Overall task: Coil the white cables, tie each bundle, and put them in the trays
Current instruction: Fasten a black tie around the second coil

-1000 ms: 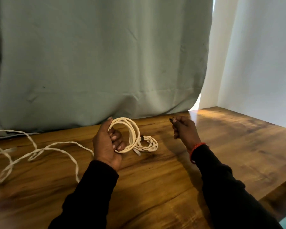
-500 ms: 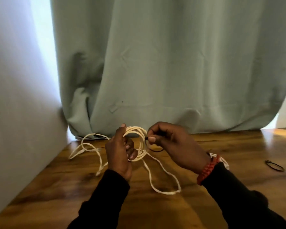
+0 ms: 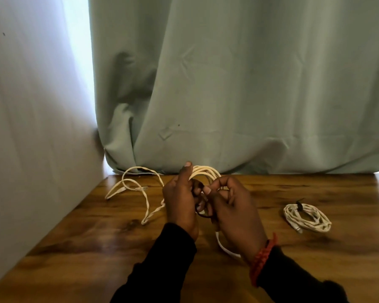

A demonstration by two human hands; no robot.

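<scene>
The brown wooden table meets a pale wall along its left edge, and its far edge runs under a hanging grey-green curtain; bare wood lies open between the hands and the near left corner, and to the right of the hands up to a second bundle.

Both hands are raised just above the table near the middle of its far edge. The left hand has its fingers curled through a coil of white cable, thumb up against the top of the loops, which arch over both hands. The right hand is closed too, its thumb and forefinger pinching a thin black elastic band that hangs in a small loop between the two hands, right against the coil. Loose white cable trails from the coil over the table toward the far left corner (its plug end lies there), and another length runs under the right wrist.

Well apart, toward the right edge, a tied white cable bundle lies flat with a black tie on its far side.
</scene>
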